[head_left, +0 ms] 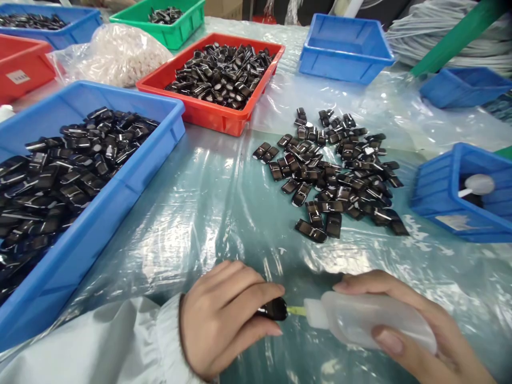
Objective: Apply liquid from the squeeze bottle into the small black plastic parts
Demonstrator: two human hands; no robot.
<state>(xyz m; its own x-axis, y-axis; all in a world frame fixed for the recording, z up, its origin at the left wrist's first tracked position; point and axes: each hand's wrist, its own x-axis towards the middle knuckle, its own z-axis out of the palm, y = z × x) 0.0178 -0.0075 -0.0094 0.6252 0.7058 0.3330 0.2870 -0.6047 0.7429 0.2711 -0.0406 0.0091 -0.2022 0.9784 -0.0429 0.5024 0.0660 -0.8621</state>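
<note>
Low on the table [224,213], toward the near side, the left hand [224,317] had its grip closed on a small glossy black piece [275,309], pinched between thumb and fingers, with the rounded end poking out to the right; facing it, the right hand [452,341] had its grip closed around a cloudy white bottle [368,320], laid over on its side; the bottle's thin yellow-green tip [296,310] pointed left and reached the end of the black piece, though whether the two truly touched could not be told. Beyond the hands, to the right of the middle, a loose pile of similar black pieces [332,170] lay spread on the shiny plastic covering; to the left stood a large blue tray [132,181] heaped with more of them; behind it, a red tray [208,114] held another heap, with a clear bag [124,53] of pale bits just beside it; a green tray [184,29] sat farther back; over at the right, a blue bin [480,213] held a round, pale thing [480,184].
</note>
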